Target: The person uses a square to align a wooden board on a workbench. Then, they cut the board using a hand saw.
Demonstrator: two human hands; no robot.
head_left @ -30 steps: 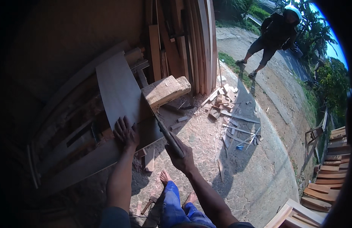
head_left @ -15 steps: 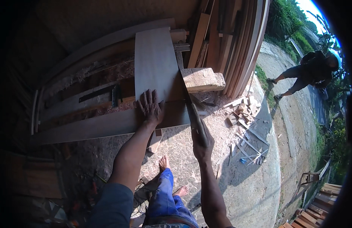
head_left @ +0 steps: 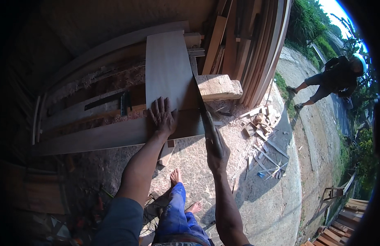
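Observation:
A pale flat board [head_left: 167, 61] lies crosswise over a longer board [head_left: 95, 137] on the workbench. My left hand [head_left: 163, 119] rests palm down on the pale board, its fingers spread. Along that board's right edge runs a handsaw [head_left: 201, 96], its blade pointing away from me. My right hand [head_left: 217, 156] is wrapped round the saw's handle. How deep the teeth sit in the wood cannot be made out.
A thick wood block [head_left: 218, 87] sits right of the blade. Tall planks [head_left: 255, 53] lean behind it. Wood offcuts [head_left: 261, 123] and shavings litter the floor. A black carpenter's square [head_left: 124, 103] lies on the bench. A person in a white helmet [head_left: 337, 76] stands on the path.
My left hand stays flat on the board. My right hand and the saw keep nearly the same place; the whole view has shifted slightly.

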